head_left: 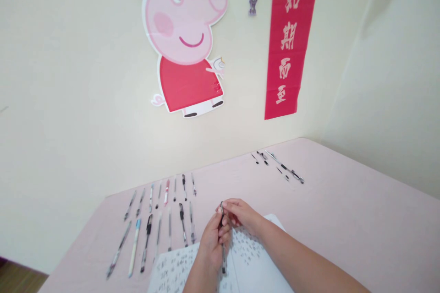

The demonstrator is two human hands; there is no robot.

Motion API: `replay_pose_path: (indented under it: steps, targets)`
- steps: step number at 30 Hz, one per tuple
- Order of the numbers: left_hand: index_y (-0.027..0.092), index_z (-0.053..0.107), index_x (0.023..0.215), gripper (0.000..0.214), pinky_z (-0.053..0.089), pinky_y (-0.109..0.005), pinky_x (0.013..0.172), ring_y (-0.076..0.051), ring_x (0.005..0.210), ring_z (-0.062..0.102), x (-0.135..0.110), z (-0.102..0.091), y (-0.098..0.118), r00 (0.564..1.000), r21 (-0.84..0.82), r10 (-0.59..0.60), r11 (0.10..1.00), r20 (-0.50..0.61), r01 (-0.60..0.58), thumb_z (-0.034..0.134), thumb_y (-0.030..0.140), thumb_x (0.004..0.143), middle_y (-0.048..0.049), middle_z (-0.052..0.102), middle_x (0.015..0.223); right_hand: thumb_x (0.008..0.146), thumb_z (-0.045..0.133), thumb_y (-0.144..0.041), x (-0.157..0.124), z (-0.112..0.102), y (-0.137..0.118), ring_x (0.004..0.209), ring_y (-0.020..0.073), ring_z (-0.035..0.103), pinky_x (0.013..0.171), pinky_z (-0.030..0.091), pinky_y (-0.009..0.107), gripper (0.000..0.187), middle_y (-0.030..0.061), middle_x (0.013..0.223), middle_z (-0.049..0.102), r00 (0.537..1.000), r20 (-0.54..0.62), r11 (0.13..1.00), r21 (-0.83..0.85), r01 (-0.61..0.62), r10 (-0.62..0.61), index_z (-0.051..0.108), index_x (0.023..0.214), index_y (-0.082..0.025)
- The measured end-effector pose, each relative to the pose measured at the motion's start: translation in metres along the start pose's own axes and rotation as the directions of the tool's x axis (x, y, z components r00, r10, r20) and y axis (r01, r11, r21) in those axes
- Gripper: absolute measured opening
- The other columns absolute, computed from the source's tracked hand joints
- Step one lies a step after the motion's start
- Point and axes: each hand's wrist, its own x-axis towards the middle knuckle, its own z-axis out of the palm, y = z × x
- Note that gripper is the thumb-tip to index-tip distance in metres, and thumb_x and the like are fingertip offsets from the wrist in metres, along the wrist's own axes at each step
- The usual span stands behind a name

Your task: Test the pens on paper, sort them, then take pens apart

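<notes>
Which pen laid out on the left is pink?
The pink and white pen, fifth item from left in the far row; no other looks mainly pink.

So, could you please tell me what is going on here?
A person is handling a pen with both hands over an open notebook with handwriting on it. The left hand grips the pen, while the right hand has its fingertips at the upper end; whether they pinch it is hard to tell. On the pink tabletop, more pens lie in two rows to the left, and slim dark pieces lie at the far right.
</notes>
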Motion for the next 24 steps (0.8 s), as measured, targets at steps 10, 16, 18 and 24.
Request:
replay_pose_path:
  steps: [10, 16, 18, 24]
  targets:
    - [0.014, 0.049, 0.07, 0.025, 0.017, -0.009, 0.028, 0.002, 0.033, 0.023, -0.005, 0.004, -0.006, 1.0, 0.09, 0.015, 0.996, -0.014, -0.014, 0.062, 0.034, 0.078, 0.0064, 0.041, 0.055, 0.069, 0.059, -0.051, 0.0, -0.003, -0.001, 0.037, 0.0039, 0.033, 0.039, 0.017, 0.019, 0.042, -0.0051, 0.046, 0.05, 0.999, -0.01, 0.999, 0.036, -0.033, 0.033, 0.064, 0.08, -0.011]
    - [0.013, 0.053, 0.076, 0.019, 0.019, -0.009, 0.03, 0.002, 0.036, 0.028, -0.002, 0.002, -0.009, 0.999, 0.084, 0.043, 0.996, 0.015, -0.044, 0.059, 0.03, 0.081, 0.0033, 0.047, 0.061, 0.069, 0.059, -0.055, -0.002, -0.003, -0.003, 0.036, 0.0039, 0.034, 0.039, 0.019, 0.018, 0.046, -0.0038, 0.043, 0.051, 1.0, -0.005, 0.999, 0.035, -0.026, 0.026, 0.065, 0.082, -0.011]
    - [0.012, 0.054, 0.076, 0.02, 0.021, -0.009, 0.031, 0.002, 0.037, 0.028, -0.001, 0.001, -0.01, 0.999, 0.085, 0.039, 0.996, 0.021, -0.041, 0.059, 0.03, 0.08, 0.0025, 0.048, 0.062, 0.068, 0.06, -0.055, -0.002, -0.003, -0.003, 0.036, 0.004, 0.035, 0.038, 0.02, 0.018, 0.046, -0.0044, 0.043, 0.05, 1.0, -0.024, 0.999, 0.053, -0.007, 0.009, 0.064, 0.081, -0.011]
    - [0.01, 0.058, 0.082, 0.024, 0.021, -0.01, 0.033, 0.001, 0.04, 0.03, -0.002, 0.001, -0.014, 0.994, 0.223, 0.086, 0.97, 0.06, -0.098, 0.062, 0.033, 0.078, 0.001, 0.051, 0.065, 0.068, 0.06, -0.058, 0.001, -0.005, 0.0, 0.031, 0.0051, 0.037, 0.036, 0.017, 0.018, 0.047, -0.0096, 0.039, 0.04, 0.998, -0.056, 0.983, 0.186, 0.002, 0.009, 0.059, 0.084, -0.014]
